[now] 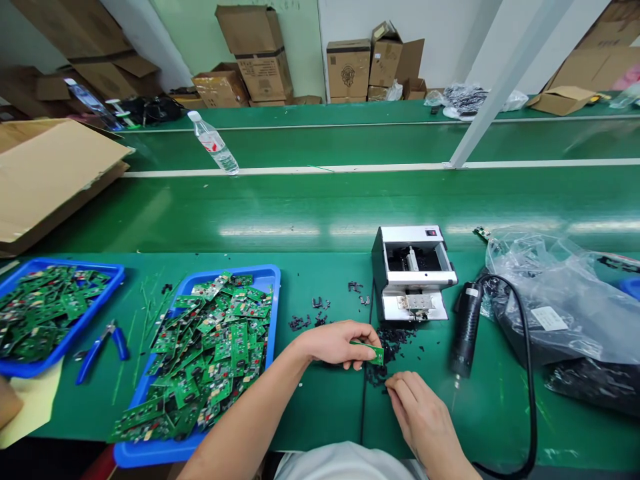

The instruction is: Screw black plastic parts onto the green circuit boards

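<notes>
My left hand [336, 343] is closed on a small green circuit board [373, 352], held just above the green table. My right hand [416, 405] rests on the table right below it, fingers curled and pinching at a pile of small black plastic parts [395, 340]; what its fingertips hold is too small to make out. A white and black benchtop machine [413, 272] stands just behind both hands. A blue tray [260, 277] heaped with several green circuit boards lies to the left of my left forearm.
A second blue tray [107, 273] of boards sits at far left, blue-handled pliers [100, 341] between the trays. A black electric screwdriver [465, 330] with cable lies right of the machine, beside plastic bags [560, 293]. A water bottle [215, 143] and cardboard boxes [47, 170] lie beyond.
</notes>
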`<state>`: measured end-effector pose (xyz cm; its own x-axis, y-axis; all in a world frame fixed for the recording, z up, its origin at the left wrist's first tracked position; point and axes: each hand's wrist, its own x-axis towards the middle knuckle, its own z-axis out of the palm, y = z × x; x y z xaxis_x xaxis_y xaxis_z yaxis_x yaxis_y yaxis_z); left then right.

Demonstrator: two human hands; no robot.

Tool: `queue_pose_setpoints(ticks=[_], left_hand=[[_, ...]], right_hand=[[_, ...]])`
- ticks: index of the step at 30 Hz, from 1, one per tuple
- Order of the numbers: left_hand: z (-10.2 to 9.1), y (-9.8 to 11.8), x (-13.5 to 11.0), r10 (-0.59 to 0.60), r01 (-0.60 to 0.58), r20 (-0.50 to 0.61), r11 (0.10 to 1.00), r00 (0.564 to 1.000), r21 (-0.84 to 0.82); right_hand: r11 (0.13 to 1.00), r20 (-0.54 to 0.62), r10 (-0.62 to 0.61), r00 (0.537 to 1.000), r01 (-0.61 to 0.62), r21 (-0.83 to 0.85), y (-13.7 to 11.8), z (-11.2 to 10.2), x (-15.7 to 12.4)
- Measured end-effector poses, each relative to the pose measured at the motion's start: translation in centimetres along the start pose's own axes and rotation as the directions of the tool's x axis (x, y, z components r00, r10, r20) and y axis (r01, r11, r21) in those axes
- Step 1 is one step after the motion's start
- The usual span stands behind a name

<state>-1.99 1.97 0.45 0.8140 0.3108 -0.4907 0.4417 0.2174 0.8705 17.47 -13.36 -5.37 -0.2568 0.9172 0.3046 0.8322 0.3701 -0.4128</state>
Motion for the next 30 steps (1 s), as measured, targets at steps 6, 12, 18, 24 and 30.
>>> queue_pose_setpoints(ticks=[6,12,18,24,30], left_hand=[[0.1,-0.1,0.2,-0.013,0.014,0.035,1.000,0.999,-0.027],[0.3,-0.9,0.5,-0.041,0.042,0.022,0.998,0.999,-0.048],[1.2,-1.2,1.1,-0.046,0.049,0.054,0.997,0.997,-0.053],[1.7,-0.5,1.0,-0.044,0.050,0.071,0.994,0.997,-0.094],[1.7,-0.6,1.1,0.024,-0.010,0.072,0.983,0.997,-0.182]], right_hand=[[0.999,-0.038,0.042,0.998,-0.041,0.023,-0.1,0.1,0.0],[0.998,-0.062,0.034,0.997,-0.031,0.050,0.0,0.0,0.2],[0.995,-0.122,0.003,0.993,0.010,0.102,0.6,-1.7,1.3],[0.982,-0.170,-0.069,0.983,0.097,0.161,0.6,-2.8,2.7],[0.960,-0.199,-0.103,0.975,0.149,0.237,0.8,-3.2,3.2]])
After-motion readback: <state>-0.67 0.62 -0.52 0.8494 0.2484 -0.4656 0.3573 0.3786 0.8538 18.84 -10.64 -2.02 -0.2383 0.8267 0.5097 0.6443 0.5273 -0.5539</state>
